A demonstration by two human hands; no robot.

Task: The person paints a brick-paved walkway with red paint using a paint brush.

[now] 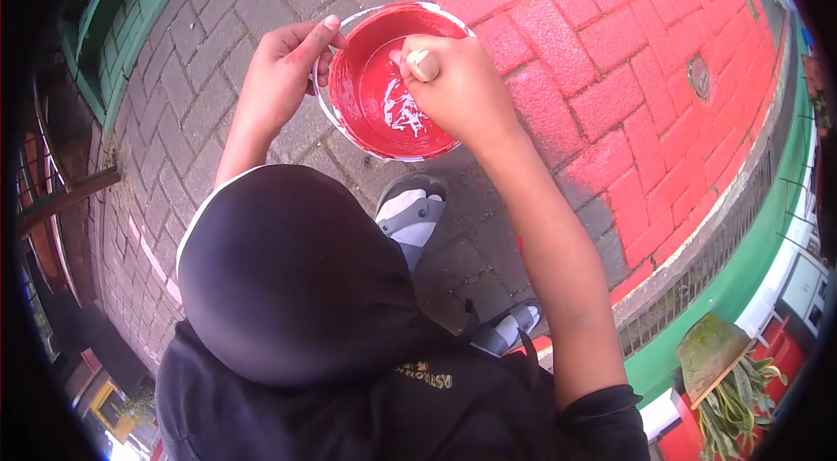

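Observation:
A bucket of red paint (356,116) is in front of me, its inner wall coated red and white glints lying on the wet paint. My left hand (283,68) is closed at the bucket's left side, thumb and fingers gripping at the rim and the thin handle loop. Over the bucket's opening, my right hand (458,86) is wrapped around a pale rounded handle (424,66). Only the handle's top end shows above the fist; its lower end is hidden by the hand.
Red-painted paving bricks (602,42) spread to the right, with bare grey bricks (192,68) on the left. My sandalled feet (411,212) stand just below the bucket. A drain grate (689,286), green kerb (741,265) and potted plant (741,400) line the right side.

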